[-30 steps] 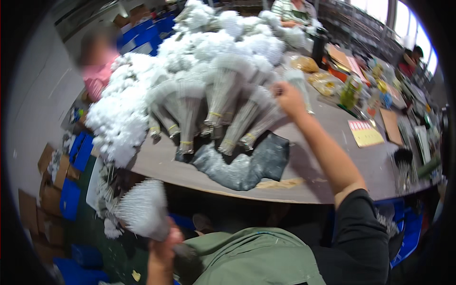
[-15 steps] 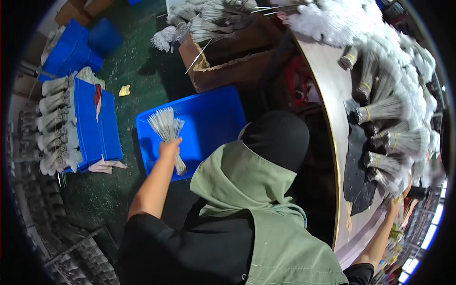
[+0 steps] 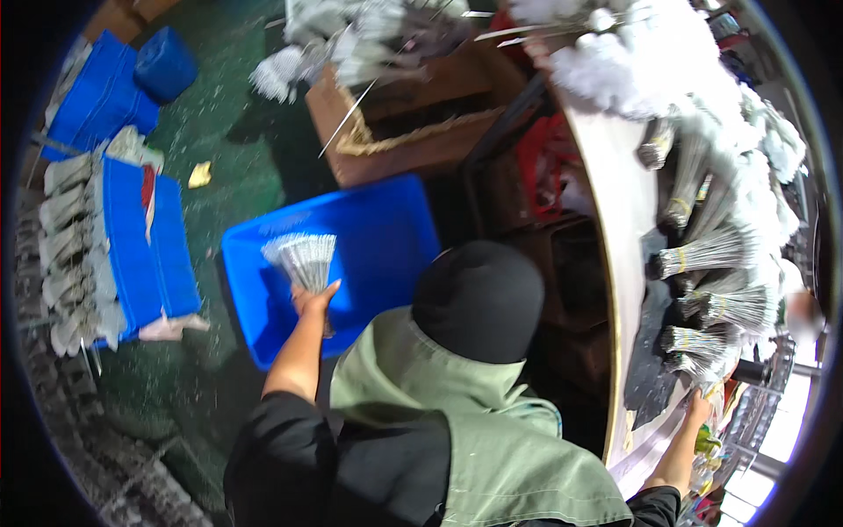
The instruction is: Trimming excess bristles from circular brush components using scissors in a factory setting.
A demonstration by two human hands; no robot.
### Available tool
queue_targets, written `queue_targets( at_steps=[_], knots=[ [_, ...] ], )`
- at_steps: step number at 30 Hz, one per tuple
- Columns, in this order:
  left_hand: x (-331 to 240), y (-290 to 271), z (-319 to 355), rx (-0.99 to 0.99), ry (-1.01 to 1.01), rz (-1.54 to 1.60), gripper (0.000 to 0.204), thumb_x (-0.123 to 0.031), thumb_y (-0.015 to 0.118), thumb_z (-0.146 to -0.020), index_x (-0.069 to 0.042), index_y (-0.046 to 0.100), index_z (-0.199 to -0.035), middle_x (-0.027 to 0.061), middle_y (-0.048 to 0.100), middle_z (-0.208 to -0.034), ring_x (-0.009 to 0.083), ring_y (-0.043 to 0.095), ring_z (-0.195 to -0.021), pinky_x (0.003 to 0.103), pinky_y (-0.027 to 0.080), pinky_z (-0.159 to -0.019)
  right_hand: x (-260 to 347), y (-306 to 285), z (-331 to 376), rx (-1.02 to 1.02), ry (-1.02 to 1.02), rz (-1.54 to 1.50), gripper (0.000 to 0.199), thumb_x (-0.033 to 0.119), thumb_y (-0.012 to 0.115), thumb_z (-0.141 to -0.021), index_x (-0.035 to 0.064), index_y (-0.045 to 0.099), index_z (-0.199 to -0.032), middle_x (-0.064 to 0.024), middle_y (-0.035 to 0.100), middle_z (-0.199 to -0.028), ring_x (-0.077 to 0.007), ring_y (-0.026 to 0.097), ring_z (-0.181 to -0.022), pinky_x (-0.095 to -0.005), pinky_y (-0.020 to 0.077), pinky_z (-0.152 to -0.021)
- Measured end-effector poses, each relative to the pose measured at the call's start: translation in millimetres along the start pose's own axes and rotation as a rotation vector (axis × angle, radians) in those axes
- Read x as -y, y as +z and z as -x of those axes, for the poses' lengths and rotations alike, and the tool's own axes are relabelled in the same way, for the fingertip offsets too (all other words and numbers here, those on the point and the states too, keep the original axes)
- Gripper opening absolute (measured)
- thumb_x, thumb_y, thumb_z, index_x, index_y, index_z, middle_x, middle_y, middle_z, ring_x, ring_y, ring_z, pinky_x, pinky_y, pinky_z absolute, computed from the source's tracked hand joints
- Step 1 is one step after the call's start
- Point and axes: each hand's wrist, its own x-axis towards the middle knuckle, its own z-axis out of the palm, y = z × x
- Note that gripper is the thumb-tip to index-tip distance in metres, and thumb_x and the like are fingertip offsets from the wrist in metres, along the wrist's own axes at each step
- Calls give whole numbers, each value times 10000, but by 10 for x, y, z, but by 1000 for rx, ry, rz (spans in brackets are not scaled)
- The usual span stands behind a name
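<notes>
Gripping a fan-shaped bundle of thin silvery-grey stems (image 3: 304, 260) at its narrow waist, the person's left hand (image 3: 313, 301) has its fingers curled round the stems, with the thumb pointing up along one side. The bundle is left of the frame's centre, above a rectangular bright-blue plastic tub (image 3: 386, 220); whether it touches the tub cannot be told. Holding it where the stems converge probably keeps the flared end free and uncrushed. At the lower right, the right hand (image 3: 696, 411) reaches to the nearest of a row of similar grey bundles (image 3: 707, 252); how far its fingers are open, and whether they grasp anything, cannot be told. Those bundles lie with narrow ends toward the curved table edge, perhaps for easy reach, near a crumpled black sheet (image 3: 652, 351) that may shield the tabletop. The held bundle looks straight-stemmed and tightly gathered below, spreading upward into a wide, pale, slightly ragged brush with a shorter tail under the fist.
</notes>
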Motion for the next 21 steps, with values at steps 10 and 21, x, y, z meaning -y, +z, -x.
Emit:
queue_targets(
  at_steps=[10, 21],
  knots=[
    [394, 801, -610, 302, 538, -374, 613, -264, 753, -760, -35, 470, -1253, 117, 644, -894, 296, 617, -783, 444, 498, -776, 447, -302, 390, 32, 84, -129, 646, 526, 678, -732, -73, 656, -973, -310, 639, -997, -418, 630, -970, -478, 497, -856],
    [586, -53, -1649, 492, 531, 87, 567, -314, 755, -761, -28, 512, -1186, 123, 645, -896, 280, 624, -794, 427, 507, -757, 659, -555, 526, 135, 313, -237, 542, 478, 689, -771, 27, 647, -1068, -205, 655, -1097, -356, 627, -1044, -454, 507, -870]
  ],
)
